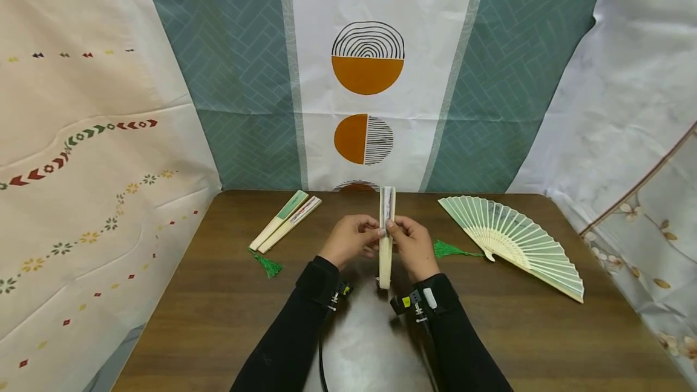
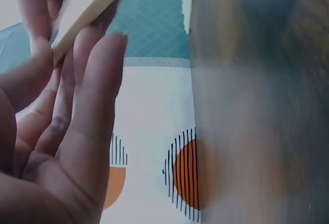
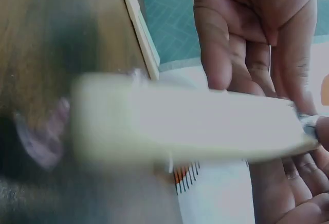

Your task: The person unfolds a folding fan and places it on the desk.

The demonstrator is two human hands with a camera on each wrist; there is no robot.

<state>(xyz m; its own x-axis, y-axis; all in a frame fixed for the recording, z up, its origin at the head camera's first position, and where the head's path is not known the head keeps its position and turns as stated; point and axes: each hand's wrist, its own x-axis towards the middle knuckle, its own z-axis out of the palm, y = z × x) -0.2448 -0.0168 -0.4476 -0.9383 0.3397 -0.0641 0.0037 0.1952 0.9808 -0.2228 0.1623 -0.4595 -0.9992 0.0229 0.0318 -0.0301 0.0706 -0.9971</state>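
A folded hand fan [image 1: 385,262], pale with a printed strip near its top, stands upright over the middle of the table. My left hand [image 1: 351,239] pinches its left edge between thumb and fingers. From the other side my right hand [image 1: 415,250] grips it, thumb across the front face. In the left wrist view the fan's pale edge [image 2: 92,16] sits between the left thumb and fingers. Its broad outer rib [image 3: 195,126] fills the middle of the right wrist view, blurred at its lower end. A small pinkish thing [image 3: 46,136] shows blurred beyond that end.
Two more folded fans [image 1: 283,222] lie side by side at the back left, with a green tassel [image 1: 269,265]. An opened pale green fan [image 1: 514,244] spreads on the right, its green tassel [image 1: 452,250] pointing left. Patterned cloth [image 1: 250,77] hangs behind the wooden table [image 1: 207,319].
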